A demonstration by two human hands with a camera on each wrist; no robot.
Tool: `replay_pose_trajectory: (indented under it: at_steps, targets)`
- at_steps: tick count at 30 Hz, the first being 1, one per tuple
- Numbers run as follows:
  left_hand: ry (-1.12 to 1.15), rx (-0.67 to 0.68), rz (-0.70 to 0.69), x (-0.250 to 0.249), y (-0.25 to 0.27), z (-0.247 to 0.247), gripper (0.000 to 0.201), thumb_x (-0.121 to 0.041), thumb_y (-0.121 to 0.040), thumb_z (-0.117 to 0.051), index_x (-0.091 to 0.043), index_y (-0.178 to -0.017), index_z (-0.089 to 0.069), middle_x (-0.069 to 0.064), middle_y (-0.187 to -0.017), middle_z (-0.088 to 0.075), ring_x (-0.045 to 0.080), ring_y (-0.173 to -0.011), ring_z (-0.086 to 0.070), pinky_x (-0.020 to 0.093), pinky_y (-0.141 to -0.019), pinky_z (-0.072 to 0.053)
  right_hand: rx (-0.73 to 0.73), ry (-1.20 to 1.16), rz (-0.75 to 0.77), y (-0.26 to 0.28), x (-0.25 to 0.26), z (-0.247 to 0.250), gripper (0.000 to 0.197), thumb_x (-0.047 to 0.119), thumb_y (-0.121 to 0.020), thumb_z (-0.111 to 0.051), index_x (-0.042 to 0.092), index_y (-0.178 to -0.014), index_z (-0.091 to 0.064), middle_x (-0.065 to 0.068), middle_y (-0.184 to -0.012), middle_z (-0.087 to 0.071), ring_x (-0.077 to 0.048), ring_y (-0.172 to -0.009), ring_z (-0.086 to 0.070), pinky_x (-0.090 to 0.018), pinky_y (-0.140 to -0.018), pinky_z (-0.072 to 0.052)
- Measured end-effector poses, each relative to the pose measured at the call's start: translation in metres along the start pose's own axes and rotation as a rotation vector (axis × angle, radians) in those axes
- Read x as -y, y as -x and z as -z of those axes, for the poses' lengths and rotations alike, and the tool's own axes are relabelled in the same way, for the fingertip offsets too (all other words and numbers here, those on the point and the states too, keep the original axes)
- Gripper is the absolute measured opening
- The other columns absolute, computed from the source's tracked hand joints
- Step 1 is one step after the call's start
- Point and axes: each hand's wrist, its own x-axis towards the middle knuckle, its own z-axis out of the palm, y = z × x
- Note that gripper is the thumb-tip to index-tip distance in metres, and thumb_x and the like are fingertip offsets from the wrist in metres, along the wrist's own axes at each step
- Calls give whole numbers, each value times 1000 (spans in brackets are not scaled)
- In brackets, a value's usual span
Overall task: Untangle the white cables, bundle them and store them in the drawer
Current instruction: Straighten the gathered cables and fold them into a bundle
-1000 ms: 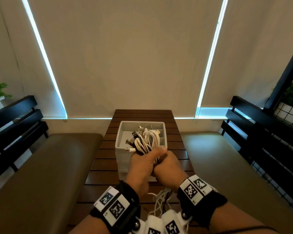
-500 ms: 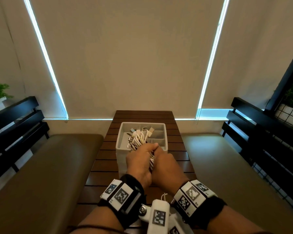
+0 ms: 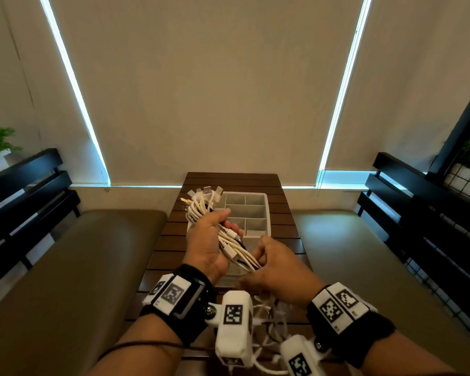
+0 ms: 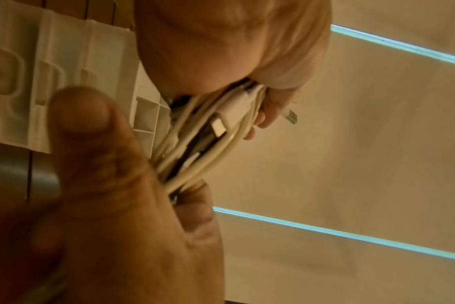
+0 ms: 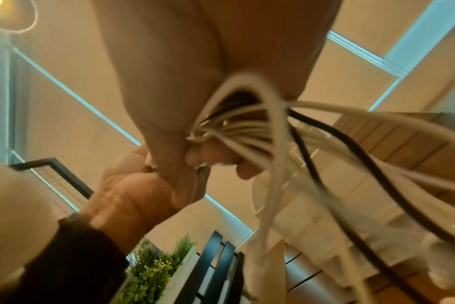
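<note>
Whereas half a second ago both hands met over the drawer (image 3: 255, 213), the head view now has the cable bundle (image 3: 201, 204) lifted toward the table's far left edge, the left hand (image 3: 208, 240) wrapped round it and the right hand (image 3: 276, 267) pinching its lower end; storing looks unfinished. Left wrist: cables (image 4: 216, 131) between both grips, fingertips hidden. Right wrist: strands (image 5: 247, 127) blurred, a black cable (image 5: 351, 154) among them.

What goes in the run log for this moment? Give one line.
left hand: grips cable bundle | right hand: grips its lower end | drawer: open, bundle above it | stage: bundling
</note>
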Motion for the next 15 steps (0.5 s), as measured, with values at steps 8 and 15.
replay_pose_trajectory:
  at_steps: [8, 15]
  targets:
    - [-118, 270, 77, -23, 3, 11, 14, -10, -71, -63, -14, -63, -52, -2, -50, -43, 11, -43, -48, 27, -51, -50, 315, 125, 81, 12, -2, 27, 25, 24, -87, -67, 42, -69, -63, 12, -66, -59, -2, -64, -55, -21, -65, -47]
    - [-410, 461, 174, -25, 10, 12, 26, -19, -71, -69, -12, -53, -52, 2, -47, -45, 14, -40, -48, 25, -49, -46, 177, 504, 104, -6, 8, 52, 26, 37, -70, -81, 18, -64, -65, 6, -62, -61, -1, -59, -53, -28, -62, -48]
